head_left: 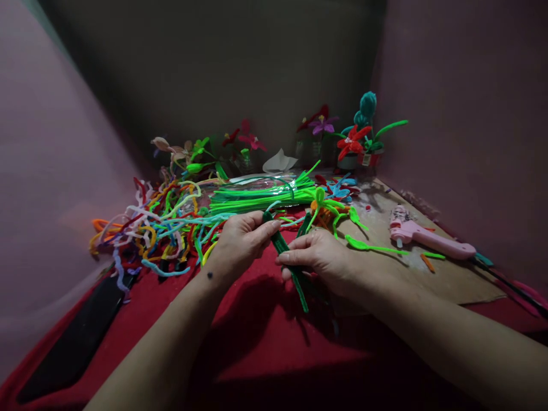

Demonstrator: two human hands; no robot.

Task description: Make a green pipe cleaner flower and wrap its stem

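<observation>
Between my two hands is a dark green pipe-cleaner piece [280, 244], slanting down to the right over the red cloth [261, 319]. My left hand [248, 234] pinches its upper end between thumb and fingers. Lower down, my right hand [310, 254] grips the same piece, and its tail sticks out below the fingers. Another dark green strip rises behind my right fingers. Just beyond the hands lies a clear packet of bright green pipe cleaners [261, 197].
Tangled coloured pipe cleaners [158, 222] heap at the left, near a black flat object [77, 337]. A pink glue gun [428, 235] rests on a brown board [454, 279] at the right. Pipe-cleaner flowers, including a red one [353, 141], stand at the back.
</observation>
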